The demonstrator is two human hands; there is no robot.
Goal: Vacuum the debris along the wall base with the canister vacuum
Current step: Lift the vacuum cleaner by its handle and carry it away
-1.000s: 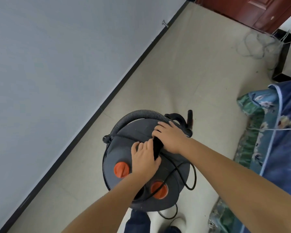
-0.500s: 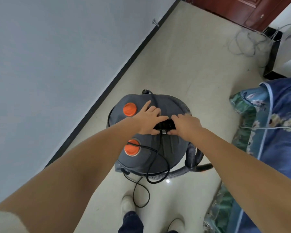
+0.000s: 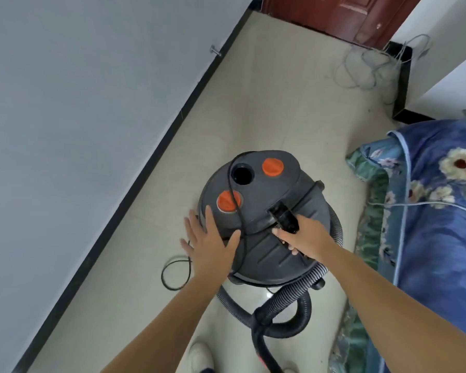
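A dark grey canister vacuum (image 3: pixel 275 189) stands on the pale tiled floor, its lid bearing two orange caps (image 3: pixel 272 167) and an open round port (image 3: pixel 242 174). My right hand (image 3: pixel 304 238) grips the black carry handle (image 3: pixel 284 218) on the lid. My left hand (image 3: pixel 209 238) lies flat with fingers spread against the canister's left side. A black ribbed hose (image 3: pixel 288 297) loops round the base toward me. A thin black power cord (image 3: pixel 237 205) runs over the lid and coils on the floor (image 3: pixel 172 273). The black wall base (image 3: pixel 156 154) runs diagonally to the left.
A bed with a blue floral cover (image 3: pixel 436 211) crowds the right side. A tangle of grey cable (image 3: pixel 369 68) lies near a dark red door (image 3: pixel 342 14) at the far end. A metal door stop (image 3: pixel 215 51) juts from the wall. My white shoe (image 3: pixel 201 356) is below.
The canister has turned so its caps now face away from me and the hose trails near my feet. My left hand left the handle and now rests flat on the canister's side.
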